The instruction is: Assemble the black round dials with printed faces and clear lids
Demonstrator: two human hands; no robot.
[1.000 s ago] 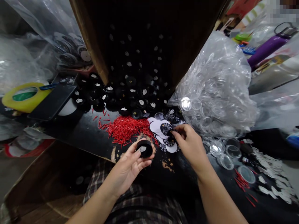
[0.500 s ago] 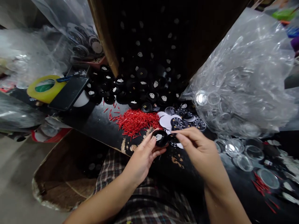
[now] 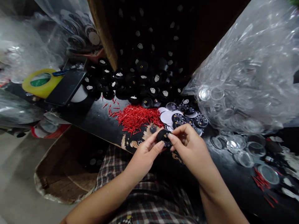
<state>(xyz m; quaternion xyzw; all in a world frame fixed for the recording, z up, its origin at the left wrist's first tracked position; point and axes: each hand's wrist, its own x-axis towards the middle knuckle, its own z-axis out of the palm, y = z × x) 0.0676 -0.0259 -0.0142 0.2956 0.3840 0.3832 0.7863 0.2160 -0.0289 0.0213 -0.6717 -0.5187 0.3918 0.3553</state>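
Close to the bench edge, my left hand (image 3: 145,155) is closed around a black round gauge housing. A black dial disc (image 3: 164,136) with small white and yellow marks lies over the housing's face. My right hand (image 3: 190,144) pinches the disc's right edge between thumb and fingers. Fingers cover much of the housing, so whether the disc sits fully inside cannot be told. Just beyond my hands are a heap of red pointers (image 3: 137,117) and a pile of dial discs (image 3: 178,119), some showing white backs.
Many black housings (image 3: 153,91) spill from a large dark box. A bag of clear covers (image 3: 247,71) bulges at right, with loose clear covers (image 3: 245,158) below it. Yellow tape (image 3: 28,85) and a phone (image 3: 66,88) lie left. An open carton (image 3: 63,186) stands below the bench.
My right hand has brought the dial disc leftward onto the housing in my left hand. The housing's white plate no longer faces me. The camera view has shifted slightly.
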